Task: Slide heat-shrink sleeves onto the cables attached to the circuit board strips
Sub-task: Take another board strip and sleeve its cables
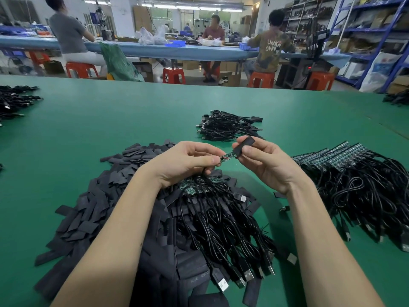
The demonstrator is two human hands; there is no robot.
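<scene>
Above the pile of black sleeves (93,209) on the green counter (110,120), my left hand (186,162) pinches a small circuit board strip (228,156) by its cabled end, while my right hand (263,160) pinches a heat-shrink sleeve (243,146) over the strip's tip.

An electronics assembly workshop. Workers are sitting on red plastic stools (173,74) at a long blue bench (155,50) at twelve o'clock; blue storage shelving (374,29) is standing at two o'clock; cable bundles (225,126) are lying on a green worktable (110,120).
</scene>
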